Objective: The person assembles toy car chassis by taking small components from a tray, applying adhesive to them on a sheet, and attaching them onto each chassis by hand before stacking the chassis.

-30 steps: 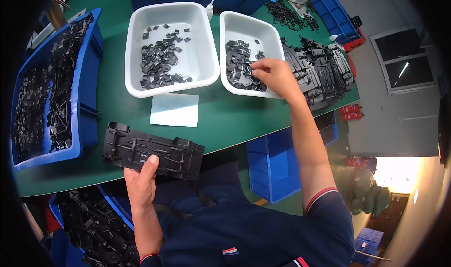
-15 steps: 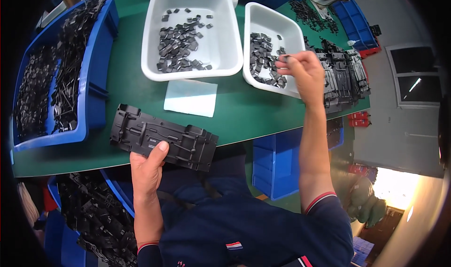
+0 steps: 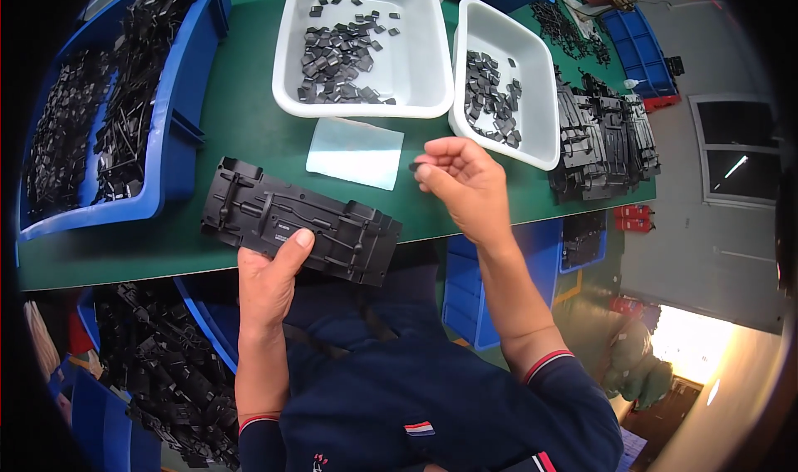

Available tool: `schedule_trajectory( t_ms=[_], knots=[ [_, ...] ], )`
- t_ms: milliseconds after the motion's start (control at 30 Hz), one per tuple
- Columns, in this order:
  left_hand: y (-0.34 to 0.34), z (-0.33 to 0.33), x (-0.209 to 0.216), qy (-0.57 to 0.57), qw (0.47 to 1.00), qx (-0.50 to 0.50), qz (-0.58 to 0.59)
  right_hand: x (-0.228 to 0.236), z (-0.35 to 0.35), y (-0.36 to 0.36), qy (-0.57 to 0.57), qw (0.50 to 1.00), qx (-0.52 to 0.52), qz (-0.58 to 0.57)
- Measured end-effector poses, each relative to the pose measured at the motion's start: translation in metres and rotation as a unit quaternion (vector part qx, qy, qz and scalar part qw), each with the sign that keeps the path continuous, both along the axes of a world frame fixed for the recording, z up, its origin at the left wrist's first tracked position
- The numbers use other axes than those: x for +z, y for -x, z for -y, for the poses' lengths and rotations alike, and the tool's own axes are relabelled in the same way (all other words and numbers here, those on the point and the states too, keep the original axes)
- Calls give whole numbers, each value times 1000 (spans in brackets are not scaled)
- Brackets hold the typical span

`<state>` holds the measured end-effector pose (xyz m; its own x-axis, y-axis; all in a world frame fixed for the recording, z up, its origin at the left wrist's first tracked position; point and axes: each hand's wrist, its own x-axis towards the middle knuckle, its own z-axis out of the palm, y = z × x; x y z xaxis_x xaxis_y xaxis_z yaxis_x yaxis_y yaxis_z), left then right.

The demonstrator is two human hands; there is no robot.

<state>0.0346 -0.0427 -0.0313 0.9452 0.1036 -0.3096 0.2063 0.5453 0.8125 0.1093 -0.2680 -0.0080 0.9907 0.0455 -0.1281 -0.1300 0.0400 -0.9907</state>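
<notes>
At a green worktable, a person's left hand grips a long black moulded plate by its near edge, thumb pressed on the ribbed face and the other fingers hidden underneath, a hold that seems meant to steady the part while leaving most of that face uncovered. The right hand pinches a small dark piece between thumb and forefinger, its remaining fingers loosely curled; the tip grip likely suits so little a part. The plate lies tilted, left end higher, just above the left hand and left of the right hand, with the two hands apart and the small piece not touching it. Beyond them rests a pale sheet, then a larger white tub and a smaller white tub, both holding loose dark pieces, apparently set there for easy reach. More black plates are gathered at right, while a blue bin of dark parts flanks the table's left side
</notes>
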Motion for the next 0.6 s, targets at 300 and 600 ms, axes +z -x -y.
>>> schedule_trajectory(
  t_ms=[300,600],
  knots=[
    [2,-4,-2,3,1000,-8,19,-18,-18,-22,199,980,-17,15],
    [1,-7,-5,11,999,-18,27,-15,-26,-29,230,973,8,9]
  ],
)
